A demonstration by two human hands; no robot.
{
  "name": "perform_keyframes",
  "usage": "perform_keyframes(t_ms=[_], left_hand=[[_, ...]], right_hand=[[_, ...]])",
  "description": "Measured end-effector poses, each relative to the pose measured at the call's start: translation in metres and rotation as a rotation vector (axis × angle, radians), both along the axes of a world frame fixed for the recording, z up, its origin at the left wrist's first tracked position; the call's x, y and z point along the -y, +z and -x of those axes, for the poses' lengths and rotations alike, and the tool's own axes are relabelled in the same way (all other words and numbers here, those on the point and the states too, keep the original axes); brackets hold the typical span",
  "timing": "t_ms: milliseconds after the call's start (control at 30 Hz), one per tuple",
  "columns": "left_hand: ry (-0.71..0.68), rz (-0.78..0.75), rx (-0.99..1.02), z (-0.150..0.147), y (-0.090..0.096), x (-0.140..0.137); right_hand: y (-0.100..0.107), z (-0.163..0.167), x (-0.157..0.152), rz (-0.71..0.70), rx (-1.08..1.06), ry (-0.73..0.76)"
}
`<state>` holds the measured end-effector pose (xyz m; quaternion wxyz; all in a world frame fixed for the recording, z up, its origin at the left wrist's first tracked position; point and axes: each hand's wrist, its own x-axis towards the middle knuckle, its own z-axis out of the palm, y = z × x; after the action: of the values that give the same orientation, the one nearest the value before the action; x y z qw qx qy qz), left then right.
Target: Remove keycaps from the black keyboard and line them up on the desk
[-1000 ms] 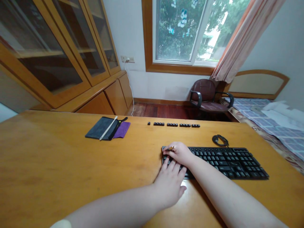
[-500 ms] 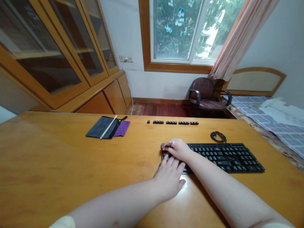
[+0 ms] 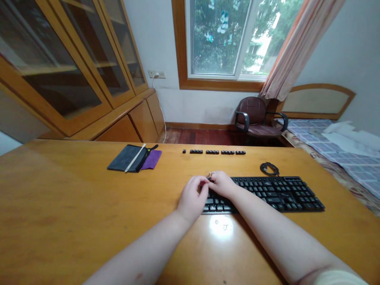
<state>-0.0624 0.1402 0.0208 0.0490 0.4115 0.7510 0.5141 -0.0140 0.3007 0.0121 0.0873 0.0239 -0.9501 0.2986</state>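
A black keyboard (image 3: 276, 194) lies on the desk, its left end partly covered by both hands. My right hand (image 3: 221, 184) is closed around a small shiny metal tool (image 3: 210, 174) over the keyboard's top left corner; most of the tool is hidden, so its kind is unclear. My left hand (image 3: 194, 198) has its thumb and fingers pinched together at the right hand's fingertips, by the keyboard's left edge. What they pinch, if anything, is too small to see. Loose black keycaps (image 3: 212, 152) stand in short groups along the desk's far side.
A coiled black cable (image 3: 269, 169) rests behind the keyboard. To the left are a dark grey pouch (image 3: 120, 158), a purple cloth (image 3: 152, 160) and a thin white stick (image 3: 135, 158) across the pouch. Beyond the wooden desk (image 3: 74, 209) stands a chair (image 3: 252, 114).
My left hand has lifted from lying spread on the keyboard's left keys and moved up and left, its fingers now pinched at my right fingertips. The right hand stays at the corner.
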Motion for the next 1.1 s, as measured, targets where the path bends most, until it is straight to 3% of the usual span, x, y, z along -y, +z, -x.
perform_keyframes(t_ms=[133,167,267,333,400,633,967,1100], left_hand=[[0.198,-0.06,0.145,0.046,-0.01,0.014],[0.186,-0.049,0.232,0.055,-0.013,0.017],[-0.071,0.047,0.365,0.065,-0.019,0.017],[-0.258,0.125,0.309,0.061,-0.022,0.012],[-0.342,0.167,0.203,0.054,-0.024,0.007],[-0.218,0.232,0.001,0.047,-0.027,0.004],[-0.356,0.256,0.008,0.057,-0.036,-0.001],[-0.337,0.245,0.03,0.056,-0.035,-0.001]], right_hand=[[-0.001,0.0,0.0,0.016,-0.037,0.007],[-0.001,0.0,0.0,0.016,-0.04,0.001],[-0.002,0.0,0.001,0.013,-0.043,-0.021],[-0.002,0.0,0.002,0.018,-0.049,-0.03],[-0.003,0.0,0.002,0.019,-0.061,-0.031],[-0.006,0.0,0.002,-0.021,-0.117,-0.015],[-0.006,-0.004,0.005,-0.114,-0.217,0.042],[-0.002,-0.003,0.001,0.024,-0.258,-0.02]])
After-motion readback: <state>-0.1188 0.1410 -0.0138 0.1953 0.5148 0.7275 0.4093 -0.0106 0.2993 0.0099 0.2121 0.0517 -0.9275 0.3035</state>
